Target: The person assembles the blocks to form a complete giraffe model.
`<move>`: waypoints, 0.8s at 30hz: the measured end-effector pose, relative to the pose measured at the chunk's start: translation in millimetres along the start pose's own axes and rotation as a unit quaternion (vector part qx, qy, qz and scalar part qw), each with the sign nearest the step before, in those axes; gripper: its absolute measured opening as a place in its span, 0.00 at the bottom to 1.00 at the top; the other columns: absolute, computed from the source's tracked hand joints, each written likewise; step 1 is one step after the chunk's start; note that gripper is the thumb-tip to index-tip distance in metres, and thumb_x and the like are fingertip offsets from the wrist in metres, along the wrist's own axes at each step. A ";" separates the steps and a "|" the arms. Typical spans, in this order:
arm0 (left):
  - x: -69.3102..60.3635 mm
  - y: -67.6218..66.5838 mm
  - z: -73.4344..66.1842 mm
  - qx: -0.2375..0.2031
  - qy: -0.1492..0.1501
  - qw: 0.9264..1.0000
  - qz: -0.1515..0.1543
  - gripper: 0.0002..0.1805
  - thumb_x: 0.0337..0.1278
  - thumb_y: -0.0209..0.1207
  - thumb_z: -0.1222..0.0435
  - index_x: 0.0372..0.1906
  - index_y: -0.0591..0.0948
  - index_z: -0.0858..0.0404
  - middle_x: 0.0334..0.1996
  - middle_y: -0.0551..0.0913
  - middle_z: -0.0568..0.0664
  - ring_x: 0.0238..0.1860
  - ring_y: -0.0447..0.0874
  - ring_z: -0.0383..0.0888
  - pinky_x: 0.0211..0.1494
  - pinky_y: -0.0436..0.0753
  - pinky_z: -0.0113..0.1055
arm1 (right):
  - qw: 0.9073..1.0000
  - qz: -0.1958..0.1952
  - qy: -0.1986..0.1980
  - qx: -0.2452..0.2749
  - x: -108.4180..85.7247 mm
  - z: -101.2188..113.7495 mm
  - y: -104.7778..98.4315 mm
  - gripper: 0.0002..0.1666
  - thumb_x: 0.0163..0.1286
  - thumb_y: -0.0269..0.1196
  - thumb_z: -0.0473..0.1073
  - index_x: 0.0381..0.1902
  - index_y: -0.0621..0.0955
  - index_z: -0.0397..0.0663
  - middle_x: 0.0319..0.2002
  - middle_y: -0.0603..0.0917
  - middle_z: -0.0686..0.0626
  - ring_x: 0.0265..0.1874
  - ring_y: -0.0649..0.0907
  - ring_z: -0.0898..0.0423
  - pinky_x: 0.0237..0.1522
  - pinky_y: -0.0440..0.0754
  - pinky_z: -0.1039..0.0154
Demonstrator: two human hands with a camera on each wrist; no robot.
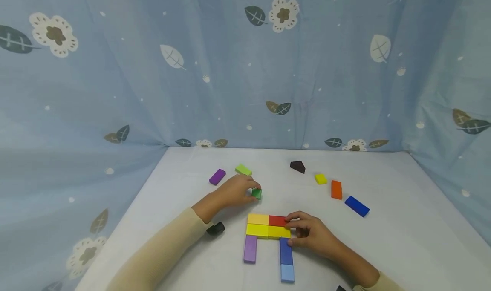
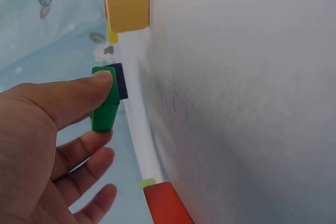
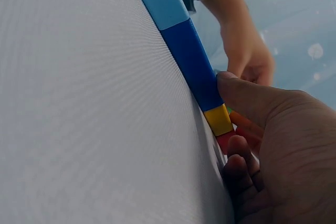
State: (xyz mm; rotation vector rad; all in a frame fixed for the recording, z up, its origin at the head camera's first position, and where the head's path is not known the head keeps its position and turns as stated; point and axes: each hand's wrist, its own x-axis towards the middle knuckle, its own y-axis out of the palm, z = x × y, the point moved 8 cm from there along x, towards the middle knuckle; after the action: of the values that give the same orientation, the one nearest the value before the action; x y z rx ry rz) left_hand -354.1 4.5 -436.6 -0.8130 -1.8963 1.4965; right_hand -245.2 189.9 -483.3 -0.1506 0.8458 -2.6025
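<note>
My left hand [image 1: 235,191] pinches a green block [image 1: 256,193] between thumb and fingers; the left wrist view shows the thumb on the green block [image 2: 105,103]. Nearer to me lies a flat arrangement of blocks: a pale yellow block [image 1: 258,219] and a red block [image 1: 277,220] above two yellow blocks [image 1: 257,230], with a purple block [image 1: 250,249] below left. A blue block [image 1: 285,251] and a light blue block [image 1: 287,273] run down the right. My right hand [image 1: 316,235] rests at that right side, thumb touching the blue block [image 3: 191,64], fingers by the red one.
Behind the arrangement lie a purple block [image 1: 217,177], a light green block [image 1: 243,169], a dark block [image 1: 298,167], a small yellow block [image 1: 320,179], an orange block [image 1: 336,189] and a blue block [image 1: 357,206]. A patterned curtain [image 1: 230,69] borders the white table [image 1: 402,223].
</note>
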 end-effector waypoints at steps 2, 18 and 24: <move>-4.5 -0.7 -1.1 0.000 0.004 1.000 -0.002 0.20 0.55 0.68 0.55 0.53 0.84 0.54 0.45 0.83 0.39 0.47 0.78 0.38 0.55 0.75 0.35 | 1.000 0.000 0.001 0.000 0.1 0.4 0.4 0.17 0.54 0.74 0.56 0.43 0.87 0.63 0.51 0.77 0.59 0.32 0.78 0.57 0.33 0.80 0.66; -38.8 -9.5 -22.3 -0.023 0.006 1.000 -0.005 0.18 0.57 0.66 0.53 0.52 0.84 0.50 0.45 0.81 0.36 0.49 0.77 0.37 0.57 0.75 0.37 | 1.000 -0.004 0.000 -0.002 -0.6 2.4 -3.0 0.17 0.55 0.74 0.56 0.43 0.87 0.64 0.50 0.77 0.61 0.32 0.78 0.57 0.34 0.80 0.66; -57.4 -9.5 -29.2 -0.025 0.008 1.000 -0.009 0.18 0.56 0.66 0.53 0.53 0.83 0.49 0.45 0.80 0.35 0.49 0.76 0.36 0.58 0.74 0.37 | 1.000 0.001 0.004 0.005 -0.1 -0.2 0.2 0.16 0.55 0.74 0.55 0.43 0.87 0.64 0.51 0.77 0.59 0.32 0.77 0.56 0.33 0.79 0.66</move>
State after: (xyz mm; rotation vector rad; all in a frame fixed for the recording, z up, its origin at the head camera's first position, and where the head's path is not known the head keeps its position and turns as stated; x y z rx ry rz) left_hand -296.1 -22.9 -425.7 -0.8269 -1.9318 1.4323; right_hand -245.0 189.9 -483.5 -0.1381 0.8343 -2.6074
